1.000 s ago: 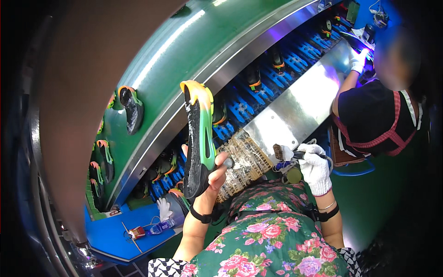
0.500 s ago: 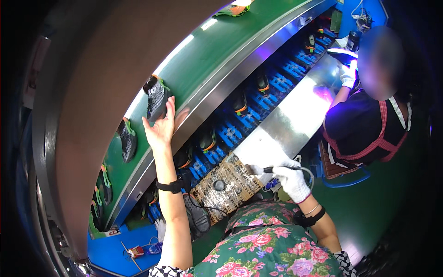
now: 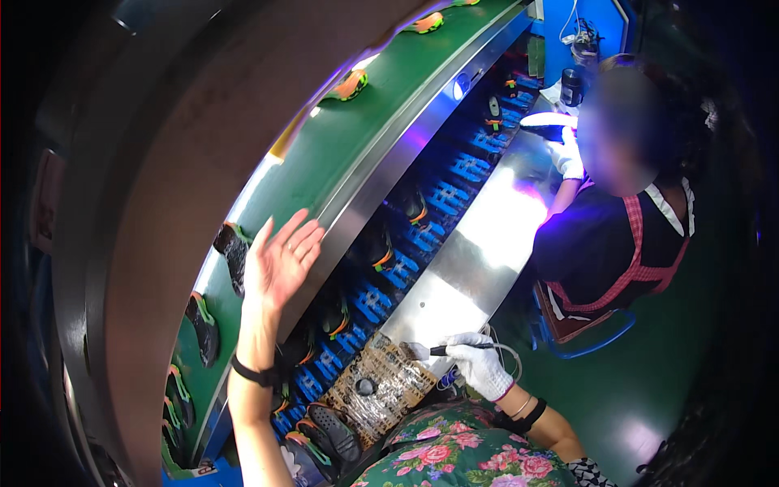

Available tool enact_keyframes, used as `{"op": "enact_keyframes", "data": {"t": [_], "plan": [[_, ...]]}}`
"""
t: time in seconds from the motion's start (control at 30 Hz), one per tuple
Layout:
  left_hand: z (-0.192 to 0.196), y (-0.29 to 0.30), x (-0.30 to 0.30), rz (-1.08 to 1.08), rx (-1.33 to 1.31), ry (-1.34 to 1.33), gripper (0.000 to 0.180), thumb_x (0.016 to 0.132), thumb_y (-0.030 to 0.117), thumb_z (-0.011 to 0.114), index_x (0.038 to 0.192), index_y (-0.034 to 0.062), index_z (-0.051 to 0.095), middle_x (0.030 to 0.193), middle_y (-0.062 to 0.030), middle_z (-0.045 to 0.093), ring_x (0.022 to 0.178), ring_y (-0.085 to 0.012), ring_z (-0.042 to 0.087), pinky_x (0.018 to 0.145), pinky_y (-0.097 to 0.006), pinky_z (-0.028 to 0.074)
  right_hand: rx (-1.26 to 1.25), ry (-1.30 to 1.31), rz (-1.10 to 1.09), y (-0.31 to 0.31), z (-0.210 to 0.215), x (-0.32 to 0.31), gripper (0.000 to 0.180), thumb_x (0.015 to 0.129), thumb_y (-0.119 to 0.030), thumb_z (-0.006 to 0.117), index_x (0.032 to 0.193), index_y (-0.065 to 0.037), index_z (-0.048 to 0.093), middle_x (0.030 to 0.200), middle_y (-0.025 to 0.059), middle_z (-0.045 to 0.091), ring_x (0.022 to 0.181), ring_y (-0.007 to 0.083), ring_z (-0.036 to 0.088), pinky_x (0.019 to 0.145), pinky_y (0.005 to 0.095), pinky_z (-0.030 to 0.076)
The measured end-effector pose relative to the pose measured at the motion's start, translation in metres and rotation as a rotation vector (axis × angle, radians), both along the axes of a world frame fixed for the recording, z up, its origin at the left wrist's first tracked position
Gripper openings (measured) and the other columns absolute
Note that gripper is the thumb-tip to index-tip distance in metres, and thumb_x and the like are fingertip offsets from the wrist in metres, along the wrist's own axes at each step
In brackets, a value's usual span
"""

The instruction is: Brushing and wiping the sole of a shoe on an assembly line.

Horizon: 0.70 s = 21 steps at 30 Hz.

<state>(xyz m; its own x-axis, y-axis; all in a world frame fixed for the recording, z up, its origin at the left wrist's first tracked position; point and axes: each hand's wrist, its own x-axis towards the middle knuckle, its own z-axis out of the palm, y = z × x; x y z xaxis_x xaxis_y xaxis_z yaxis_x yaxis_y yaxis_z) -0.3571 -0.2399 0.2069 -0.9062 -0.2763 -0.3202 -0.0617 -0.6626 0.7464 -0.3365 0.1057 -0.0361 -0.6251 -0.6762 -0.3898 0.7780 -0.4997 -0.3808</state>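
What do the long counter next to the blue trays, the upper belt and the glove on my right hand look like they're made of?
The counter looks like bare brushed metal, likely steel: silvery, throwing back glare and a purple glow. The belt appears to be matte green rubber or plastic sheet, smooth and seamless, though the look leaves it open. The glove on the right hand, which holds a brush, seems to be white knitted fabric, soft with a ribbed cuff.

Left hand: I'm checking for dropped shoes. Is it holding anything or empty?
Empty: the left hand is open, fingers spread, above the green belt.
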Motion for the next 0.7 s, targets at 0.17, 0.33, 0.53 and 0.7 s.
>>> {"op": "enact_keyframes", "data": {"t": [0.17,0.33,0.53,0.7], "plan": [[0.003,-0.028,-0.139,-0.089,-0.653,-0.166,0.073,0.104,0.039,0.06,0.157,-0.0026,0.032,0.138,-0.0238,0.058,0.124,-0.0307,0.062,0.101,-0.042,0.052,-0.044,-0.051,-0.057,0.006,-0.012,-0.01,0.021,0.085,0.014,0.063,0.095,0.0,0.075,0.111,0.0186,0.075,0.1,0.0267,0.073,0.083,0.0328,0.06],[-0.045,-0.042,-0.295,-0.156,-1.172,-0.234,0.079,0.102,0.044,0.062,0.163,0.0072,0.026,0.13,-0.0216,0.06,0.116,-0.0273,0.065,0.092,-0.039,0.055,0.008,-0.141,-0.127,0.033,-0.004,-0.018,0.018,0.086,0.012,0.063,0.096,0.004,0.075,0.111,0.0192,0.075,0.096,0.027,0.073,0.087,0.0335,0.059],[-0.027,-0.144,-0.337,-0.129,-1.413,-0.445,0.063,0.102,0.049,0.061,0.153,0.0169,0.041,0.111,-0.0172,0.061,0.077,-0.0226,0.072,0.065,-0.034,0.062,0.105,0.01,-0.07,0.032,-0.001,-0.018,0.017,0.089,0.012,0.064,0.101,0.007,0.075,0.114,0.0216,0.074,0.108,0.0287,0.072,0.097,0.0356,0.058],[-0.044,-0.152,-0.307,-0.145,-1.284,-0.358,0.044,0.102,0.046,0.062,0.131,0.0144,0.056,0.101,-0.0114,0.058,0.084,-0.0211,0.072,0.071,-0.035,0.065,0.028,-0.018,-0.014,0.034,0.015,-0.03,0.017,0.091,0.009,0.065,0.105,0.01,0.074,0.116,0.0214,0.074,0.103,0.0228,0.072,0.09,0.0305,0.059]]}}
